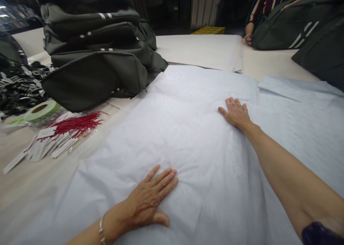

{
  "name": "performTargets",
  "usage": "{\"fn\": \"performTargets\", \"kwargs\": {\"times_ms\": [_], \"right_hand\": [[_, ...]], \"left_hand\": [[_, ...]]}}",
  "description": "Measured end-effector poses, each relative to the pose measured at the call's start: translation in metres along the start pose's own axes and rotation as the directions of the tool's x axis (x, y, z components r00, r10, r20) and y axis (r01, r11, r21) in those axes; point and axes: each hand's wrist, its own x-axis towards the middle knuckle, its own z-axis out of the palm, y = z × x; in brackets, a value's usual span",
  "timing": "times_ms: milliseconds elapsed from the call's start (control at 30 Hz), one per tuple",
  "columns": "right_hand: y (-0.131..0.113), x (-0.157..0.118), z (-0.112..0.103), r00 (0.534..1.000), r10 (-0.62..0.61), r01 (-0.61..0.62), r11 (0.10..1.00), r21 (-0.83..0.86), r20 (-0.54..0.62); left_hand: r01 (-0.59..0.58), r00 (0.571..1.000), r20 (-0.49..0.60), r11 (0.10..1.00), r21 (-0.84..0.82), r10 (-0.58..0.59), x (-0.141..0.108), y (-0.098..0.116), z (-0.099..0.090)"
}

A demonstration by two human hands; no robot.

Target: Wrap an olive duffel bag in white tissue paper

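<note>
A large pale bluish-white sheet (pixel 174 130), thin and wrinkled, is spread over the table before me. My left hand (pixel 150 198) presses flat on its near part, fingers stretched out and thumb apart, with a bracelet at the wrist. Farther off and to the right, my right hand (pixel 236 112) also lies flat on the sheet with its fingers spread. Neither hand holds anything. Whatever lies beneath the sheet is hidden. Another folded pale sheet (pixel 292 89) lies to the right of my right hand.
Dark green bags (pixel 96 73) with white stripes are piled at the back left. Hang tags (pixel 51 144) with red strings (pixel 80 123) lie below them, near a green tape roll (pixel 41 110) and black straps (pixel 20 83). At the back right, a person's hand (pixel 248 34) is beside another bag (pixel 287 26).
</note>
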Motion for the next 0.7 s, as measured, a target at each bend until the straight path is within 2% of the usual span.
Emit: {"fn": "performTargets", "kwargs": {"times_ms": [167, 267, 367, 500, 567, 700], "right_hand": [[-0.001, -0.001, -0.001, 1.000, -0.005, 0.005, 1.000, 0.012, 0.007], [-0.001, -0.001, -0.001, 1.000, -0.001, 0.001, 1.000, 0.012, 0.005], [0.000, 0.000, 0.001, 1.000, 0.004, -0.004, 1.000, 0.007, 0.013], [0.002, 0.002, 0.004, 1.000, -0.005, 0.005, 1.000, -0.010, 0.002], [0.001, 0.001, 0.005, 1.000, 0.008, -0.008, 1.000, -0.026, 0.000], [-0.005, -0.002, 0.003, 1.000, 0.029, -0.028, 0.998, -0.052, 0.003]], "left_hand": [[0.033, 0.997, -0.077, 0.997, 0.065, -0.028, 0.005, 0.019, -0.010], [-0.033, 0.993, -0.112, 0.995, 0.090, 0.043, 0.012, 0.041, -0.012], [-0.095, 0.983, -0.139, 0.981, 0.172, 0.120, 0.019, 0.057, -0.002], [-0.068, 0.978, -0.168, 0.952, 0.299, 0.123, 0.019, 0.061, 0.015], [-0.045, 0.960, -0.247, 0.941, 0.334, 0.133, 0.019, 0.058, 0.021], [0.023, 0.883, -0.437, 0.916, 0.400, 0.169, 0.023, 0.052, 0.038]]}}
